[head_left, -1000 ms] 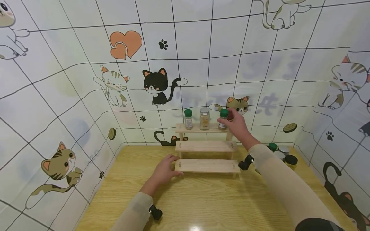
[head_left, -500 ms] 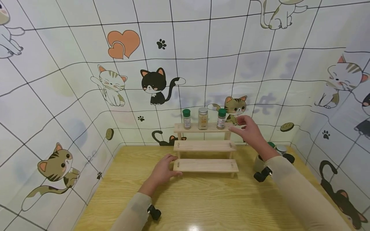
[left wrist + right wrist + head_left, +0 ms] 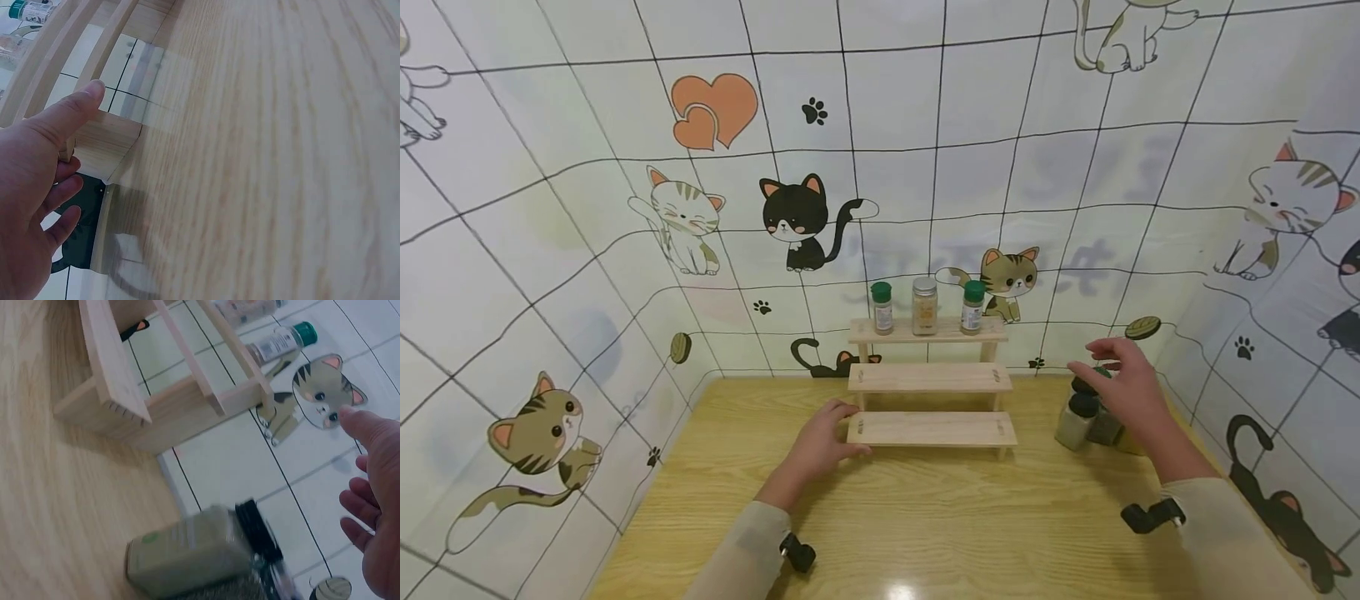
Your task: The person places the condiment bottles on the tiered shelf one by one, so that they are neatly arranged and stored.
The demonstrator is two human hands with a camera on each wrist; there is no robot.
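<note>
A three-step wooden spice rack (image 3: 931, 428) stands on the table. My left hand (image 3: 822, 443) holds the left end of its lowest step, thumb at the front edge, fingers curled at the side in the left wrist view. On the top step stand two green-capped spice jars (image 3: 882, 308) (image 3: 972, 308), with a silver-lidded jar (image 3: 925, 307) between them. My right hand (image 3: 1126, 392), thumb and fingers apart with nothing between them, hovers over a group of jars at the right. Nearest there is a black-lidded jar (image 3: 1077, 422), also a large black-lidded jar (image 3: 187, 550) in the right wrist view.
The wooden table (image 3: 910, 517) meets a white gridded wall covering (image 3: 895, 183) printed with cats at the back and both sides. Several jars sit close together at the right, partly hidden by my right hand. The rack's lower two steps carry no jars.
My right hand has let go of the right green-capped jar on the top step and moved right and down to the group of jars. My left hand stays at the rack.
</note>
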